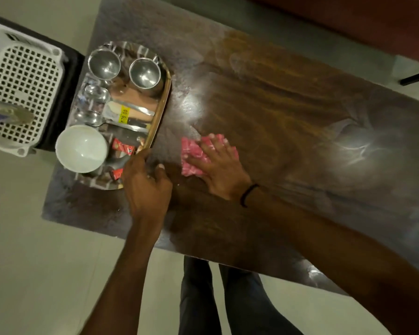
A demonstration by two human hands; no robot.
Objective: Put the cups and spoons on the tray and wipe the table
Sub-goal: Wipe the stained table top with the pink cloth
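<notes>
Wiping phase: my right hand [218,163] lies flat, fingers spread, pressing the pink cloth [194,155] onto the wooden table [288,122] at frame centre, so the palm's weight drives the wipe. My left hand [145,182] curls closed over the near edge of the tray [163,97], apparently steadying it clear of the cloth. Upper left, two steel cups [104,64], the spoons [99,119] and a white bowl [81,148] already sit on it.

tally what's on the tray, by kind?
Steel cups: 2
Spoons: 2
White bowl: 1
Red packets: 2, partly hidden
Total: 7
</notes>
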